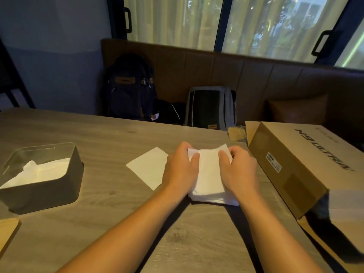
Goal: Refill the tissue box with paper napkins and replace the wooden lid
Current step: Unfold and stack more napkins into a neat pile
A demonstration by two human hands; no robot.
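Observation:
A stack of white paper napkins (209, 175) lies on the wooden table (110, 134) in the middle. My left hand (180, 170) grips its left side and my right hand (239, 172) grips its right side, thumbs on top. One loose napkin (148, 167) lies flat just left of the stack. The dark tissue box (45, 191) stands open at the left, with white napkins (39, 171) inside. A corner of the wooden lid (7, 231) shows at the lower left edge.
A long cardboard box (299, 164) lies on the table at the right, close to my right hand. Two backpacks (210, 107) sit on the brown bench behind the table, under the curtained windows.

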